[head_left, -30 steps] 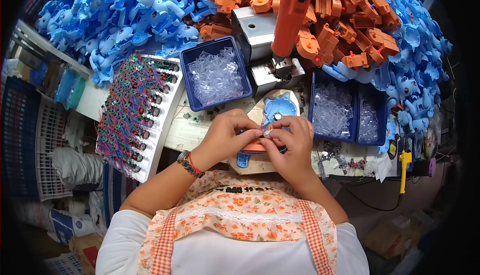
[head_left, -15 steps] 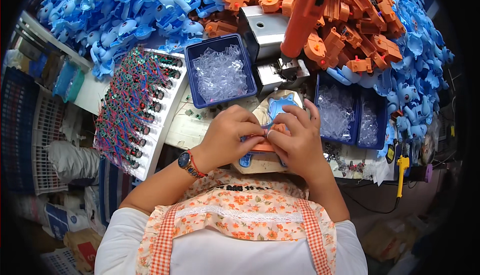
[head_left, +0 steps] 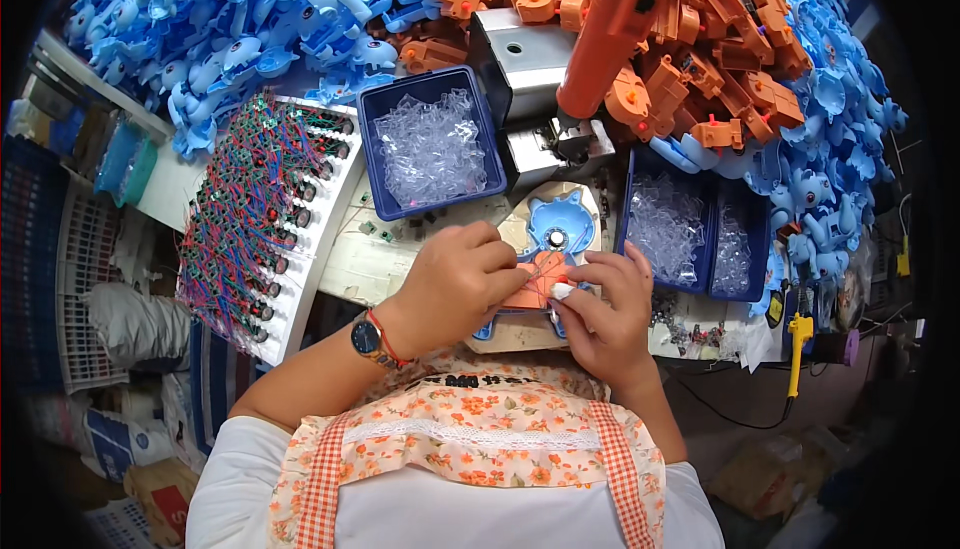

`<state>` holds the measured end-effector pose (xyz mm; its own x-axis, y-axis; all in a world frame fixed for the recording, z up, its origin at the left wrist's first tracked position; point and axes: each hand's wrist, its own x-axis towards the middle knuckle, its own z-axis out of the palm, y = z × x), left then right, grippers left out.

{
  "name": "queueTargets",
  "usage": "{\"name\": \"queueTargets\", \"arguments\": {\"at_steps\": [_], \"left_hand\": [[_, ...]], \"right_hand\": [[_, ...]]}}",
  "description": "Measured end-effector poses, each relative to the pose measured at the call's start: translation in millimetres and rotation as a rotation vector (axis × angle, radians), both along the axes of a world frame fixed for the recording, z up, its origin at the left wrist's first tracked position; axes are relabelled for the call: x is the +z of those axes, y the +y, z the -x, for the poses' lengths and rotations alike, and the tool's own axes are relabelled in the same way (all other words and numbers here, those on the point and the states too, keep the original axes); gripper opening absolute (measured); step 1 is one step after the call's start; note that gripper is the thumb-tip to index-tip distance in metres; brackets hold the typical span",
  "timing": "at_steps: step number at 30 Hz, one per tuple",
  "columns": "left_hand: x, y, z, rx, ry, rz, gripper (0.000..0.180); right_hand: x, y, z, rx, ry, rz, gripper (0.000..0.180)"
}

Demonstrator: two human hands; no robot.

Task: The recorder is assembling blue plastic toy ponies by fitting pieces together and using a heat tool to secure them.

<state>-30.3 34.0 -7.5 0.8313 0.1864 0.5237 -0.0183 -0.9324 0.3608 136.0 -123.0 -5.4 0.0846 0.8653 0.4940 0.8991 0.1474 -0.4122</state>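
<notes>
Here, left hand (head_left: pixel 455 274): fingertips at orange case (head_left: pixel 526 296), grip unclear.
Right hand (head_left: pixel 608 309): fingers narrow, hold unclear.
Wires (head_left: pixel 545 272): seemingly the placing step; next calls for fine touch.

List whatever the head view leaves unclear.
All in the head view:
Left hand: anything its fingertips pinch is hidden by its fingers.
Orange casing: left part hidden behind that hand.
Right hand: white thing at its thumb too small to identify.
Red-orange column: top cut off by the upper edge.
</notes>
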Motion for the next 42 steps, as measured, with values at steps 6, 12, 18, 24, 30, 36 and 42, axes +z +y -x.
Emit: {"name": "queueTargets", "arguments": {"at_steps": [6, 12, 18, 24, 30, 36, 42], "left_hand": [[5.4, -19.4, 10.4, -0.012, 0.16, -0.03, 0.036], [-3.5, -34.9, 19.2, 0.047, 0.127, -0.084, 0.046], [-11.5, -38.3, 20.6, 0.122, 0.017, -0.057, 0.039], [-1.0, -41.4, 9.2, 0.174, 0.007, -0.076, 0.027], [-7.5, -35.6, 7.9, 0.171, 0.018, -0.178, 0.018], [-14.2, -36.8, 12.1, 0.184, -0.044, -0.104, 0.019], [-10.6, -33.5, 5.2, 0.129, -0.032, -0.024, 0.024]], "right_hand": [[1.7, -3.9, -12.1, -0.101, 0.22, -0.051, 0.03], [16.2, 0.0, -10.5, 0.192, 0.341, 0.047, 0.037], [5.9, -6.6, -12.9, 0.02, 0.529, 0.066, 0.019], [-0.3, -7.6, -6.2, -0.12, 0.465, 0.026, 0.015], [-3.8, -15.7, -11.0, -0.135, 0.263, 0.009, 0.015], [-13.6, -28.8, -17.7, -0.039, 0.0, -0.055, 0.017], [-12.8, -40.6, -10.4, 0.072, -0.09, 0.008, 0.017]]}}
